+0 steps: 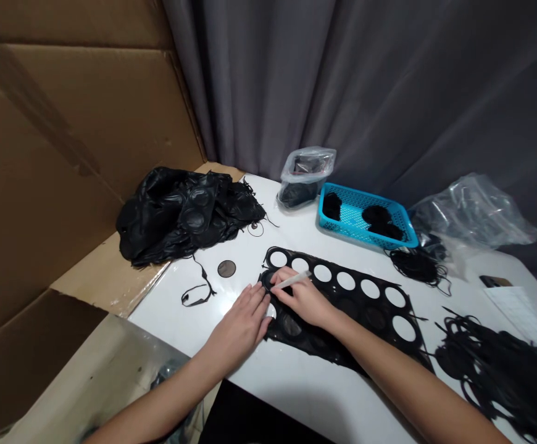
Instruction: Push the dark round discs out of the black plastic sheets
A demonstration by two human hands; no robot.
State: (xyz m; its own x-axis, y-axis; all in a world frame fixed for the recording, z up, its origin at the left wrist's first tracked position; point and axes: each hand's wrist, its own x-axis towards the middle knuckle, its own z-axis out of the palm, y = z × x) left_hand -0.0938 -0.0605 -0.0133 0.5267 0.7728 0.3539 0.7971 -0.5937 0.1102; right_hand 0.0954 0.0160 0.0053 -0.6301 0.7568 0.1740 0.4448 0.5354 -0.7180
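Observation:
A black rubbery sheet (410,296) with rows of round holes lies on the white table (287,388). Several holes show white table through them, while others are still filled with dark discs. My left hand (243,317) rests flat on the sheet's left end, fingers stretched out together. Held in the pinched fingers of my right hand (308,302) is a slim white pen-like tool (296,279). Its tip meets the sheet beside a dark disc, close to my left fingertips; the exact tip is hard to see. A loose dark disc (226,269) lies left of my hands.
Crumpled black sheets (180,213) are piled at the left beside cardboard (74,111). Behind stand a clear bag (303,179) and a blue basket (342,231) with black pieces. Black cord (416,265), black strips (495,364), paper (523,314) and a phone-like object (495,282) lie right.

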